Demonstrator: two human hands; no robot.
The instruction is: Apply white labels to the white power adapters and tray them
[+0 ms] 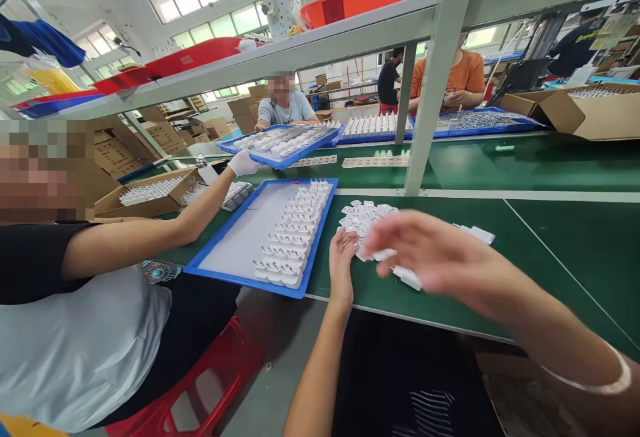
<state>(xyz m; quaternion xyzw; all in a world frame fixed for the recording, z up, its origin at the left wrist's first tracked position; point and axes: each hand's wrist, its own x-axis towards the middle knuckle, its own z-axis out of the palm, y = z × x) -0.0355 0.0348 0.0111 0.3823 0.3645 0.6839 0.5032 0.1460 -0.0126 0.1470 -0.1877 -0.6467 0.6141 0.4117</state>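
My left hand [343, 261] rests on the green table [550, 250], fingers spread, touching the near edge of a pile of small white plastic parts [367, 217]. My right hand [430, 254] is blurred in motion just right of it, above the table, with white parts [407, 277] at its fingertips; whether it grips one I cannot tell. A blue tray [240, 244] with rows of white parts lies left of my hands.
A co-worker on the left in a white glove [243, 162] holds a second blue tray [283, 144] over the table. A white shelf post [433, 84] stands behind the pile. Cardboard boxes [575, 110] and other workers are further back.
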